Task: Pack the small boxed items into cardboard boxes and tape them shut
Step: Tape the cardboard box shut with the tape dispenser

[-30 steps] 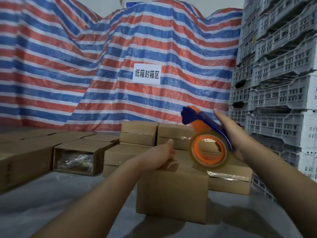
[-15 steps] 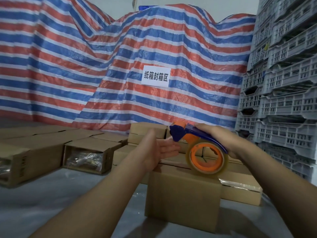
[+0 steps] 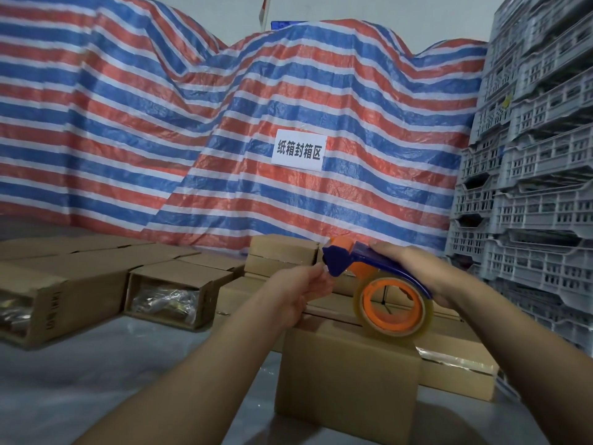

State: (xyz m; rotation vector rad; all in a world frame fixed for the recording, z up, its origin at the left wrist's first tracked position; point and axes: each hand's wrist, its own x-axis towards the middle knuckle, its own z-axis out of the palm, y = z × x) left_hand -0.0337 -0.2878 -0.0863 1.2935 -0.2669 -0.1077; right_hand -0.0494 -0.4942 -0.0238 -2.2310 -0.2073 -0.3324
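Note:
A closed cardboard box (image 3: 346,383) stands in front of me on the grey floor. Above its top my right hand (image 3: 414,268) grips a blue and orange tape dispenser (image 3: 362,264) holding a roll of clear tape (image 3: 393,308). My left hand (image 3: 296,293) is at the dispenser's blue front end, fingers pinched at the tape's end there. Two open boxes with plastic-wrapped items inside, one (image 3: 173,292) in the middle and one (image 3: 35,306) at the far left, lie on their sides.
More closed cardboard boxes (image 3: 282,252) are stacked behind the front one, and a taped one (image 3: 455,374) lies to its right. Grey plastic crates (image 3: 529,187) tower on the right. A striped tarp (image 3: 192,123) with a paper sign (image 3: 298,150) covers the back.
My left hand lifted off the box top and rose to the dispenser's front end, closing there. My right hand lowered and levelled the dispenser. The view tilted up and left.

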